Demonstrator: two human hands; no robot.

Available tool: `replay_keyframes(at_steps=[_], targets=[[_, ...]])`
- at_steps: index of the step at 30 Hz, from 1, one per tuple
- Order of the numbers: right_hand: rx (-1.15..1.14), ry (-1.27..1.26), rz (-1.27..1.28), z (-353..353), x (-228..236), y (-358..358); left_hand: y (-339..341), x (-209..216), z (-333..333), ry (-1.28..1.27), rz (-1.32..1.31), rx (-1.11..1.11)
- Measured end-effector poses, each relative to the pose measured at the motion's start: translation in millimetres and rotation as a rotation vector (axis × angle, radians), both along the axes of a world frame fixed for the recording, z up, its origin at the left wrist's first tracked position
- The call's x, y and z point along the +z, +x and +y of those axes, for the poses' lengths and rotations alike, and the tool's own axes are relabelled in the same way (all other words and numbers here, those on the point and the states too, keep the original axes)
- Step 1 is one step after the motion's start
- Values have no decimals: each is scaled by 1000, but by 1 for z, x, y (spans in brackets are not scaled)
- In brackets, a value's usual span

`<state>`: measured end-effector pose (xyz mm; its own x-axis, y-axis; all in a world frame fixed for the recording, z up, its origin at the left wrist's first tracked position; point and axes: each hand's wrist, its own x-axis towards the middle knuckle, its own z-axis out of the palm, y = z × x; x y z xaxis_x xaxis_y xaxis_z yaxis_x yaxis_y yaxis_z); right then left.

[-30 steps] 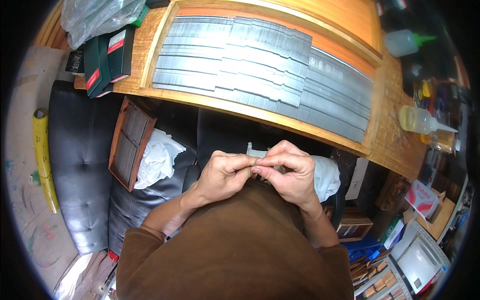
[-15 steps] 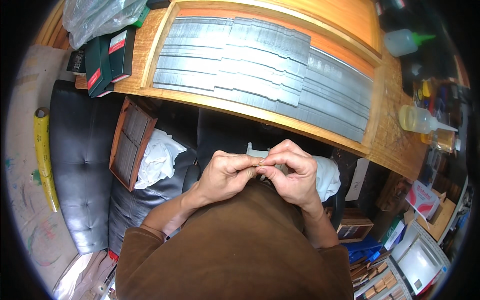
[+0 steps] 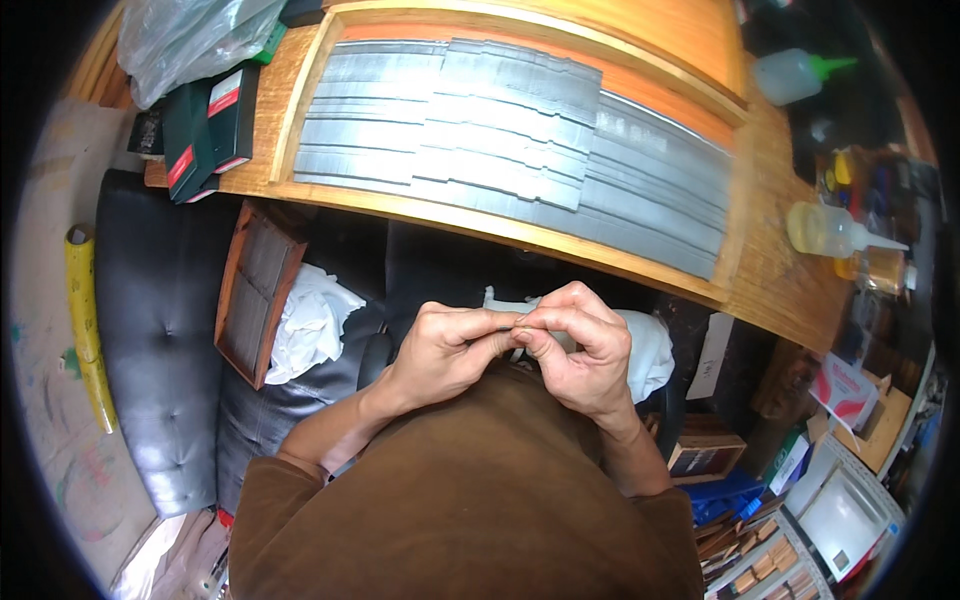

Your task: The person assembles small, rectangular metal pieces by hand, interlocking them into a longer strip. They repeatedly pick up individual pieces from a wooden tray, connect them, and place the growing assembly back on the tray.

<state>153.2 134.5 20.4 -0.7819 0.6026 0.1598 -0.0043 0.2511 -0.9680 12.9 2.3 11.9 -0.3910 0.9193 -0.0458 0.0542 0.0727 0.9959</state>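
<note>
In front of my brown shirt, my left hand (image 3: 450,345) and my right hand (image 3: 580,345) meet at the fingertips. Thumb and forefinger of each are pinched together. Whatever lies between them is too small and too covered to name. Beyond the hands, a shallow wooden tray (image 3: 450,222) rests on the table, filled with rows of thin grey strips (image 3: 500,120). A stack of these strips lies raised over the middle of the rows. Neither hand touches the tray.
On a black padded seat (image 3: 150,330) at left lie a small reddish wooden tray (image 3: 228,300) and a crumpled white cloth (image 3: 312,325). Dark green boxes (image 3: 188,135) and a plastic bag (image 3: 200,45) crowd the table's left end. Squeeze bottles (image 3: 820,228) stand at right.
The scene has shifted slightly left as the head moved. My hands keep their pinch with the fingertips rolled a little; the thin light-coloured sliver between them earlier is now hidden.
</note>
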Motion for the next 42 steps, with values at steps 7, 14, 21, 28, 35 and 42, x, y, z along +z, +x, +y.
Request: replay_keyframes(at_steps=[7, 14, 21, 28, 35, 42], targets=[[-333, 374, -164, 65, 101, 51, -1, -4, 1, 101, 1, 101], [-614, 443, -243, 162, 140, 99, 10, -8, 5, 78, -76, 67], [-775, 403, -288, 185, 138, 103, 10, -6, -1, 55, -85, 93], [-292, 404, -334, 79, 143, 68, 15, 9, 11, 50, -81, 4], [21, 47, -151, 18, 51, 29, 13, 34, 26, -43, -13, -162], [8, 191, 40, 9, 28, 29, 15, 19, 24, 152, 238, -182]])
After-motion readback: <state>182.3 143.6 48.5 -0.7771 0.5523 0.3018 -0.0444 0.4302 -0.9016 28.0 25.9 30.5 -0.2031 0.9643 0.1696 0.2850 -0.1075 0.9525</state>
